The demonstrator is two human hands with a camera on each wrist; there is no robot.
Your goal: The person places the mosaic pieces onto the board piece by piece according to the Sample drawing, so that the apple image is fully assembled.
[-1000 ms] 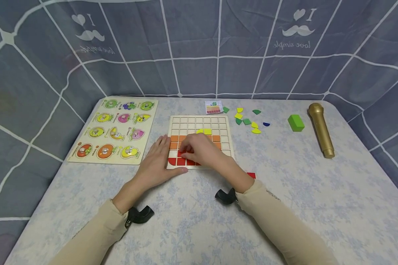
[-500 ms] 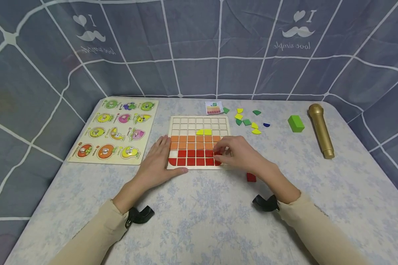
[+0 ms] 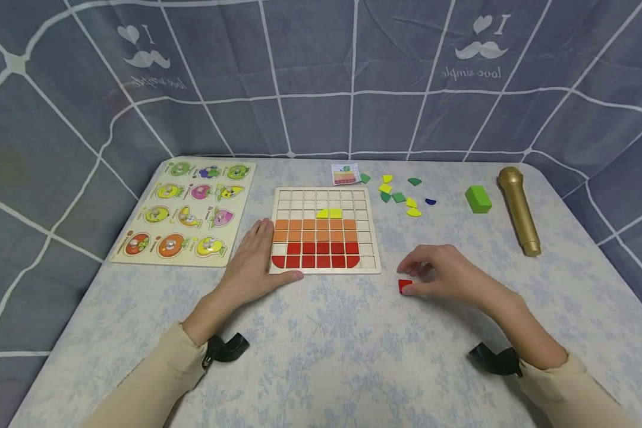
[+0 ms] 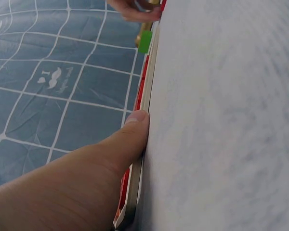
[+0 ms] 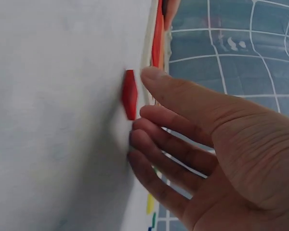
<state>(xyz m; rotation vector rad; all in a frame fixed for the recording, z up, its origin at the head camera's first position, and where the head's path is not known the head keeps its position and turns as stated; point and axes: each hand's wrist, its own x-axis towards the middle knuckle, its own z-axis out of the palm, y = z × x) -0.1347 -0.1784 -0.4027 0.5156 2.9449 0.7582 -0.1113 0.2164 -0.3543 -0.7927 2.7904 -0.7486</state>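
A pale wooden grid board [image 3: 348, 202] lies mid-table, with two rows of red tiles, two rows of orange tiles and two yellow pieces in its cells. The leftmost cell of the upper red row is bare. My left hand [image 3: 251, 261] rests along the board's left side, fingers straight and the thumb by the front edge. Right of the board, a loose red tile [image 3: 404, 286] lies on the cloth. My right hand [image 3: 449, 273] is over it, the thumb overlapping the tile in the head view. Its fingers are bent and apart from the thumb, as the right wrist view shows.
Several green, yellow and blue pieces [image 3: 398, 197] lie behind the board, beside a small pattern card [image 3: 345, 173]. A fruit puzzle board [image 3: 184, 214] is at left. A green block [image 3: 478, 199] and a gold microphone-shaped object [image 3: 519, 211] stand at right.
My right hand has moved right, from the red rows on the board to the loose red tile. The left hand has stayed at the board's side.
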